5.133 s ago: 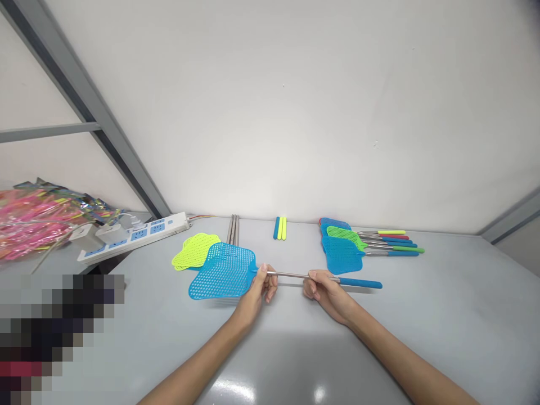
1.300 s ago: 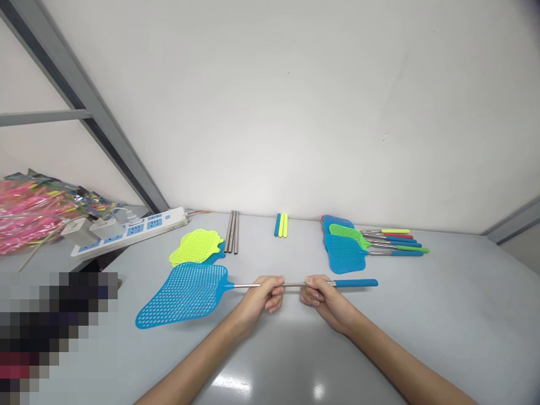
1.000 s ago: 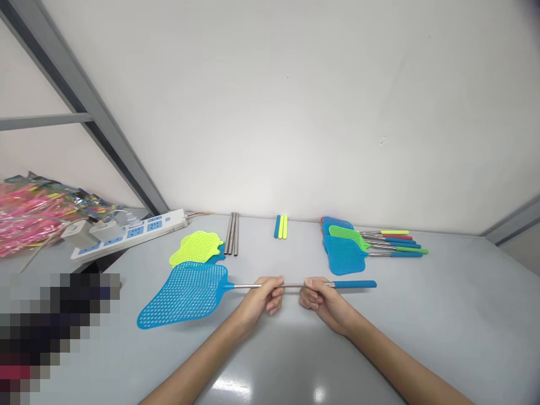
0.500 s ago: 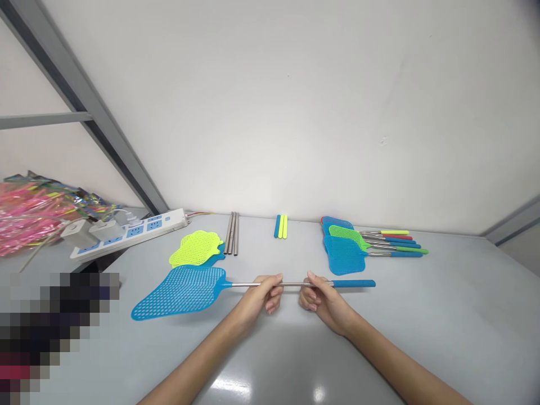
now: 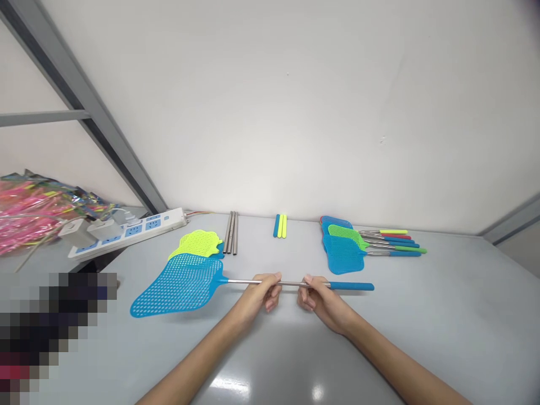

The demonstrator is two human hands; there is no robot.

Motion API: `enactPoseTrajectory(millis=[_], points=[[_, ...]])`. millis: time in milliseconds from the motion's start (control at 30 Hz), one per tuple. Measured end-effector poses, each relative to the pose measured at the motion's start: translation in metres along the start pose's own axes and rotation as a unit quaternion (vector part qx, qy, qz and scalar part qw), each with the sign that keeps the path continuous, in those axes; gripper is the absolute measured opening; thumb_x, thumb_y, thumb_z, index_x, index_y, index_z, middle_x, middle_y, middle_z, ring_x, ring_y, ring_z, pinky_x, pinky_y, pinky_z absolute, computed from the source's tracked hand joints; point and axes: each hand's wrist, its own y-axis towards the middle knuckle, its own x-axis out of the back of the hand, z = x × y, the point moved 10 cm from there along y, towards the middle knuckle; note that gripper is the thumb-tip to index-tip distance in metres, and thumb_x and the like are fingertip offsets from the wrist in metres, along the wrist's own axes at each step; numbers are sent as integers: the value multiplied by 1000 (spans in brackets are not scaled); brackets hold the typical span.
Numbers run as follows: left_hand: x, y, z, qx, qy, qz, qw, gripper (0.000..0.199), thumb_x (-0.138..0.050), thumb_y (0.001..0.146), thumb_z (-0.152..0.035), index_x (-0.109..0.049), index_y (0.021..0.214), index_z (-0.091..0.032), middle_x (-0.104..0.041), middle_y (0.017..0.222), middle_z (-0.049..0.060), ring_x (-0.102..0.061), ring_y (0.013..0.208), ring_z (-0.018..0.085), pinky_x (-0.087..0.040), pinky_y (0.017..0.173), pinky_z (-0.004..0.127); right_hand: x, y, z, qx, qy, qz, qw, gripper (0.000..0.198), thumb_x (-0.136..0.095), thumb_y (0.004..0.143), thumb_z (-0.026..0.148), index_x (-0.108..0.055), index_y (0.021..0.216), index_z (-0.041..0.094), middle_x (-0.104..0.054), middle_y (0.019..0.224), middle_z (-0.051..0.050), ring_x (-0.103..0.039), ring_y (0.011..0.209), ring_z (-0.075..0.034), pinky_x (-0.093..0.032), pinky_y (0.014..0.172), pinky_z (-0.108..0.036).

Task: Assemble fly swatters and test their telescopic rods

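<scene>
A blue fly swatter is held sideways above the grey table, its mesh head to the left and its blue grip to the right. My left hand pinches the thin metal rod between thumb and fingers. Farther along, my right hand is closed around the rod's thicker part, just left of the blue grip. Behind the held head lie yellow and blue swatter heads. Three metal tubes lie beside them. Several whole fly swatters in blue, green and other colours are piled at the back right.
Blue and yellow grip sleeves lie at the back middle, near the wall. A power strip with plugged-in chargers sits at the left, beside pink items in clear plastic. A pixelated patch covers the lower left.
The swatter has tilted slightly, its head rising at the near-right side and its grip end dipping a little. Both hands keep their hold and have hardly moved.
</scene>
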Motion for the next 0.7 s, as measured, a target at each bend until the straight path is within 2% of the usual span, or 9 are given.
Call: enactPoseTrajectory(millis=[200,300,467,567,700], points=[[-10,1,6,-6,38,30,999,41,-38,77,-41,-44,46,-15,-34,33,-5,-30,35,6,-25,41,21,-4,-1,-1,-4,-48,15,999,35,-44,77,38,-55,54,14,-36,42,3,-34,48,-10,-25,53,-26],[-14,1,8,-8,49,38,998,43,-36,78,-42,-51,51,-13,-37,31,-4,-31,32,6,-26,40,20,-7,-1,0,-6,-43,22,999,34,-44,77,36,-56,54,15,-41,45,1,-37,50,-11,-28,57,-26],[-21,0,12,-2,57,60,997,42,-39,77,-44,-53,53,-12,-40,33,-4,-34,31,6,-27,38,20,-14,-1,0,-3,-36,42,998,33,-42,79,32,-56,55,14,-49,55,-2,-39,51,-11,-30,59,-27],[-23,-1,12,-3,54,67,996,41,-44,76,-43,-54,53,-11,-48,38,-2,-34,30,5,-25,36,19,-20,-3,-4,-12,-26,56,998,36,-41,79,37,-52,52,15,-50,55,-2,-40,51,-11,-31,60,-28],[-28,-4,11,11,13,79,997,43,-39,77,-39,-55,51,-9,-60,52,7,-36,29,5,-26,34,20,-26,-5,-5,-14,-11,69,997,43,-35,79,45,-49,52,15,-51,57,-4,-41,53,-12,-32,62,-29]])
